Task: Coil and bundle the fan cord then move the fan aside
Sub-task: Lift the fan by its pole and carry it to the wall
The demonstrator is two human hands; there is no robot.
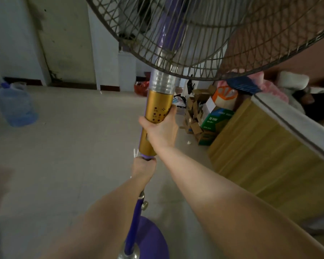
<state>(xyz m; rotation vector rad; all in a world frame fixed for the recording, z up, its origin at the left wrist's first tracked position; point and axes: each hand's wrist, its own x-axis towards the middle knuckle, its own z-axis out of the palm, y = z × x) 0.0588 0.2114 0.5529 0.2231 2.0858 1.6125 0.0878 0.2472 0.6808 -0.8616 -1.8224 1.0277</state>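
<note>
A standing fan fills the middle of the head view: wire grille point(204, 34) at the top, gold control column point(155, 109) below it, purple pole point(134, 223) and round purple base point(151, 240) at the bottom. My right hand point(162, 128) grips the gold column from its right side. My left hand point(143, 168) is closed around the pole just under the gold column. A bit of white cord point(135, 152) sticks out beside the left hand; the rest of the cord is hidden.
A wooden bed frame point(266, 156) with bedding runs along the right. Cardboard boxes point(208, 118) are piled at its far end. A blue water jug point(15, 105) stands at the left on the tiled floor point(73, 146). White walls and a pillar point(105, 43) lie behind.
</note>
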